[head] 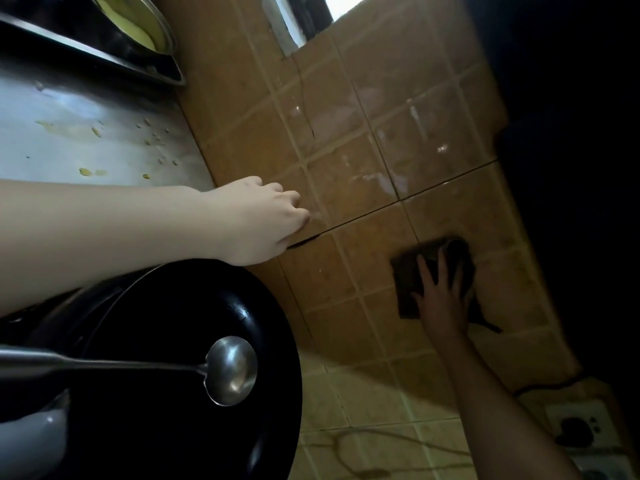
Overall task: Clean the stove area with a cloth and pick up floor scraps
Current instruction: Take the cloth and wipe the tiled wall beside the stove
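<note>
A dark cloth (pixel 420 271) is pressed flat against the brown tiled wall (pixel 349 161) at the right of the frame by the right hand (pixel 441 292), its fingers spread over it. At centre left, the left hand (pixel 258 223) is held against the same wall, its grip loosely curled and apparently empty, though its fingertips are hidden. A steel tabletop (pixel 100 133) at upper left is dotted with yellow scraps (pixel 152 140). A black wok (pixel 187 375) at lower left holds a ladle (pixel 230 370).
</note>
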